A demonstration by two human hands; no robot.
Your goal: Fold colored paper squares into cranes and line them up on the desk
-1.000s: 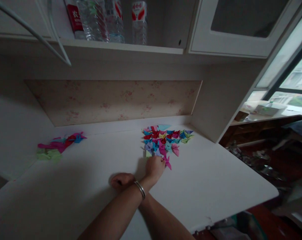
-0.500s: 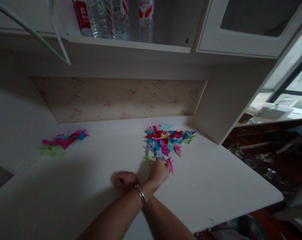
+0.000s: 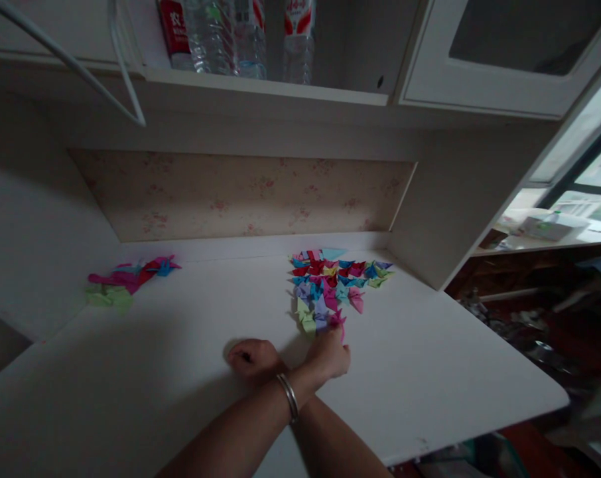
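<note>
My left arm, with a silver bracelet, crosses over my right arm. The fingers of my left hand are closed at the lower part of a magenta folded-paper crane, at the near end of a cluster. Beside it sit a lavender paper crane and a light-green one. Several rows of coloured paper cranes lie behind them. Curled into a fist, my right hand rests on the white desk, with nothing visible in it.
More folded papers, magenta and light green, lie at the desk's left. Plastic bottles stand on the shelf overhead. A white cable hangs at upper left. The white desk ends at a rounded right corner.
My left hand has shifted slightly right and toward me, uncovering the light-green and lavender cranes. The magenta crane has moved a little and sits beside the lavender one. My right hand remains a fist.
</note>
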